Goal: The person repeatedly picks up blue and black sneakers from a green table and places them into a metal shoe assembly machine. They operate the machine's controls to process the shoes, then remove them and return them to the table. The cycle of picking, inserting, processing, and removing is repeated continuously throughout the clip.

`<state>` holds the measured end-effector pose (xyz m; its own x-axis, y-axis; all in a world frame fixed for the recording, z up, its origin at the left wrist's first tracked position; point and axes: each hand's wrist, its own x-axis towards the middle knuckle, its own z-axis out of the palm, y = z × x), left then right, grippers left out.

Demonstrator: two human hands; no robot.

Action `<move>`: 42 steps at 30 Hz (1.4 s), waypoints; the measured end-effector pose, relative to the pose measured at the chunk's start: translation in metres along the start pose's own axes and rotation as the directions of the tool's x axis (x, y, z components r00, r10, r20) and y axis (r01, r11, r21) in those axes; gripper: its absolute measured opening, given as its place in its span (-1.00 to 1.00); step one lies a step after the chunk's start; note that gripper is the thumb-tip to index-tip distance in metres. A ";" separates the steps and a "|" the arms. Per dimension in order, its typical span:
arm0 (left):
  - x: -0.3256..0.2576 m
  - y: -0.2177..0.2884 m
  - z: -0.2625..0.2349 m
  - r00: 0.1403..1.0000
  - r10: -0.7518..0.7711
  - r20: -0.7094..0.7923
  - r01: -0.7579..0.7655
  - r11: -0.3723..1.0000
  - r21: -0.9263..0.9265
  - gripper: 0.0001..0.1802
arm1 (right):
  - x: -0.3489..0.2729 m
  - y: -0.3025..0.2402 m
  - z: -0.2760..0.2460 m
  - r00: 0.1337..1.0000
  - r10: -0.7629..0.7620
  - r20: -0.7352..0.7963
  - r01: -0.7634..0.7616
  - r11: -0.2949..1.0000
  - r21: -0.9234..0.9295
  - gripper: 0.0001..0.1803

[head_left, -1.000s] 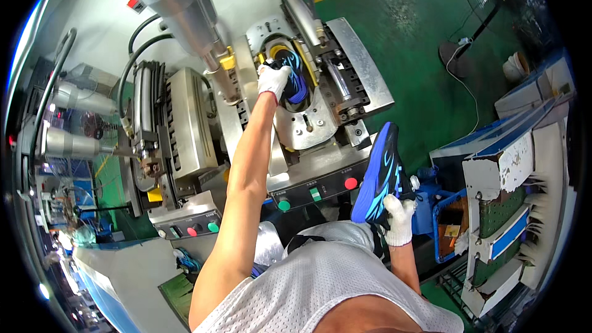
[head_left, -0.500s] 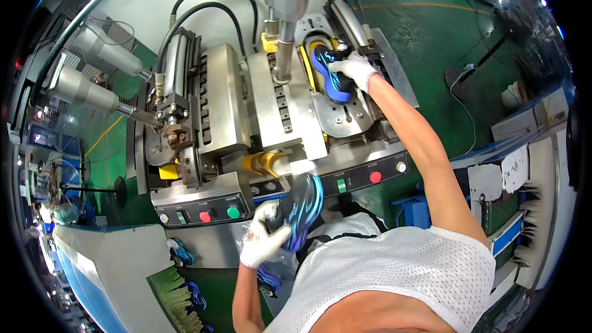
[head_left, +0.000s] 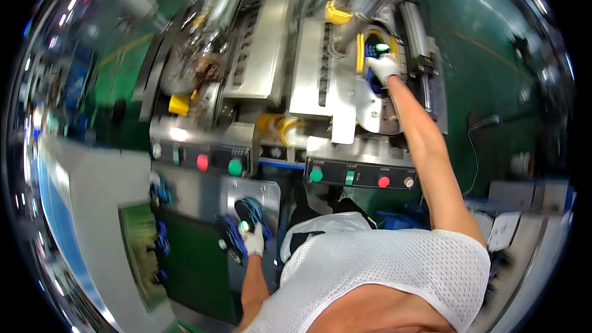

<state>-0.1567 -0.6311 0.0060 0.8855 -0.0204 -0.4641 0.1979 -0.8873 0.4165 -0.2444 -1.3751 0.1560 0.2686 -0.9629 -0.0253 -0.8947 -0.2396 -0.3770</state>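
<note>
My gloved left hand [head_left: 253, 240] is closed around the heel end of a black and blue sports shoe [head_left: 248, 206], low over a metal plate [head_left: 268, 197] below the machine's control panels. A second blue and black shoe [head_left: 229, 234] lies right beside it. Reaching forward, my gloved right hand [head_left: 383, 68] is at a dark blue shoe [head_left: 374, 82] seated between yellow pads [head_left: 361, 53] in the right station of the press [head_left: 311, 80]. Its fingers bend over that shoe and partly cover it. Motion blur softens both hands.
Green and red buttons line the right control panel [head_left: 364, 176] and the left control panel [head_left: 203, 154]. More blue shoes [head_left: 161, 237] are at the left, around a green conveyor belt [head_left: 194, 259]. Metal cylinders [head_left: 416, 28] flank the press.
My left hand has carried its shoe down from in front of the press to the metal plate. My right hand stays at the shoe in the station. The head view has shifted.
</note>
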 end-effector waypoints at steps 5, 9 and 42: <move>-0.005 0.022 -0.010 0.956 -0.178 0.232 0.133 0.971 0.198 -0.09 | -0.131 -0.080 -0.076 0.999 0.002 0.040 -0.011 0.972 0.236 -0.30; -0.014 0.017 0.005 0.996 0.005 -0.088 -0.019 0.988 -0.155 -0.09 | -0.315 -0.098 -0.043 0.789 -0.556 -0.262 0.609 0.648 0.457 -0.09; 0.029 -0.006 -0.063 0.904 0.278 0.324 -0.242 0.959 -0.147 -0.32 | -0.597 -0.144 0.125 0.706 0.123 0.697 -0.505 0.778 0.374 -0.34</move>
<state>-0.1056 -0.5973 0.0398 0.7198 -0.4139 -0.5573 0.0378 -0.7782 0.6268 -0.2309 -0.7500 0.1094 0.3283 -0.6232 -0.7098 -0.6980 0.3463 -0.6269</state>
